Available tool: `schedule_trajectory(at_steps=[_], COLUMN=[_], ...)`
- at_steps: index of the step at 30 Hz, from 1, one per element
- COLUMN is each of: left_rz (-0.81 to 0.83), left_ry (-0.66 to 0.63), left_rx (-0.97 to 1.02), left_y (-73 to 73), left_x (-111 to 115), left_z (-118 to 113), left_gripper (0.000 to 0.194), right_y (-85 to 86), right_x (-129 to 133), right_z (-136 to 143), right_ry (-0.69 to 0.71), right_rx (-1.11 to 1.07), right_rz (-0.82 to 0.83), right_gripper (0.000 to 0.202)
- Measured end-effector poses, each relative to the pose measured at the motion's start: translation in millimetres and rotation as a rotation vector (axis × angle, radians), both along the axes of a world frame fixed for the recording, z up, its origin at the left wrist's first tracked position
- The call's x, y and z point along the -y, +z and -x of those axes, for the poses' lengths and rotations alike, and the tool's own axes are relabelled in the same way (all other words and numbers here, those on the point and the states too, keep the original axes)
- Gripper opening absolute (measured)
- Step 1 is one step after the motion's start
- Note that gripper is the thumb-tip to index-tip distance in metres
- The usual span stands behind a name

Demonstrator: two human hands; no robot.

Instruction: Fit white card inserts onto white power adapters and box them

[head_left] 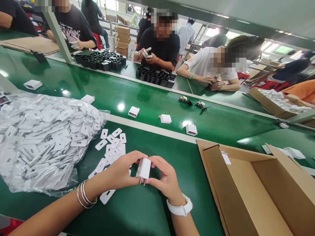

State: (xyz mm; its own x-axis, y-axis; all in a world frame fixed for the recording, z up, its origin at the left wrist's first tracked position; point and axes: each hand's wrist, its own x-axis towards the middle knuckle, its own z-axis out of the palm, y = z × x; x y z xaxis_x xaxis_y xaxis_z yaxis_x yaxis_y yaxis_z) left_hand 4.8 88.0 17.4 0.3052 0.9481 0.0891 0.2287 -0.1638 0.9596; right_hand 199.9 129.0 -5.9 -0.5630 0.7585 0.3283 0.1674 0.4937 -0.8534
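Bright overhead light glares on the green belt (152,98); edges bend.

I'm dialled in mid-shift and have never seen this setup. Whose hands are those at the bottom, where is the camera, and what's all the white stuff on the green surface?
The single view comes from a camera on the worker's head, looking down. The left hand and right hand together hold a white charger, prongs pointing down. Beside them on the green table lie loose white plates and a clear bag full of them. An open cardboard box sits to the right. More chargers lie on the belt beyond. Other people work opposite.
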Motion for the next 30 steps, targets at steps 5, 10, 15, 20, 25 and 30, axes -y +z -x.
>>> schedule_trajectory(at_steps=[5,10,15,20,25,30], left_rz=[0.048,0.093,-0.112,-0.269,-0.297,-0.108], left_ry=[0.107,0.184,0.148,0.028,-0.008,0.072], left_rx=[0.064,0.087,0.085,0.002,-0.118,0.125], left_y=[-22.5,-25.3,-27.2,-43.3,-45.9,-38.5], left_x=[-2.2,8.2,13.0,14.7,11.3,14.4], left_z=[-9.2,-12.5,-8.4,-4.9,-3.8,-9.2], left_gripper=[0.041,0.045,0.046,0.063,0.062,0.058], right_y=[-15.3,-21.5,-19.3,-15.4,-10.5,-10.0], right_x=[-5.3,0.6,7.4,8.5,8.9,12.1], right_z=[-3.9,-3.1,1.1,-4.6,-8.6,-5.1], right_ry=[0.021,0.030,-0.059,-0.034,-0.032,-0.008], right_rx=[-0.046,0.030,0.011,0.109,0.178,0.034], right_rz=[0.051,0.013,-0.095,-0.193,-0.257,-0.079], right_gripper=[0.055,0.058,0.060,0.062,0.059,0.058])
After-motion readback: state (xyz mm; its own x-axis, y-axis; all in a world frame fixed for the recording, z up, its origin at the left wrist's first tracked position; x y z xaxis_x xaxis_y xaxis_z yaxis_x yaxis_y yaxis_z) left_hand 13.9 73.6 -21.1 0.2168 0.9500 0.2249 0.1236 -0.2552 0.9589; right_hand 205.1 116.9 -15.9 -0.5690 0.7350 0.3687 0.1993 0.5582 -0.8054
